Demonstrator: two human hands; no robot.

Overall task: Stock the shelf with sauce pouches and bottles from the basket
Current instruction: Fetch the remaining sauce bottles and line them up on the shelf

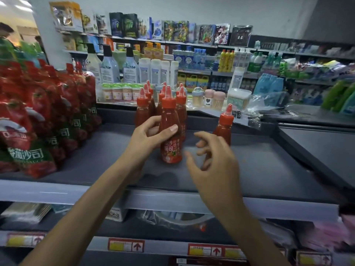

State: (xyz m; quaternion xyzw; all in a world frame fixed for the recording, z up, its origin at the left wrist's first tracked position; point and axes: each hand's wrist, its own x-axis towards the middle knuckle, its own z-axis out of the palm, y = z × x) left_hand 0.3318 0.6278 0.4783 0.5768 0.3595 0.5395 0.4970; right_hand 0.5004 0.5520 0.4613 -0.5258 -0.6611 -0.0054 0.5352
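L hand [148, 137] gripping red plastic squeeze bottle [171, 144] w/ pointed red cap, upright on dark grey shelf [96, 162], just in front of cluster of like bottles [145, 108]. R hand [215, 167] just beside it, fingers [203, 135] loosely spread, holding nothing. Lone bottle [223, 125] apart at right. Red-and-green spouted pouches [38, 120] lined up at left.

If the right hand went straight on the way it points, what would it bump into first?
Probably the front sauce bottle that the left hand grips: the right hand points up-left toward it. Depth is unclear, so the lone bottle behind its fingers might come first.
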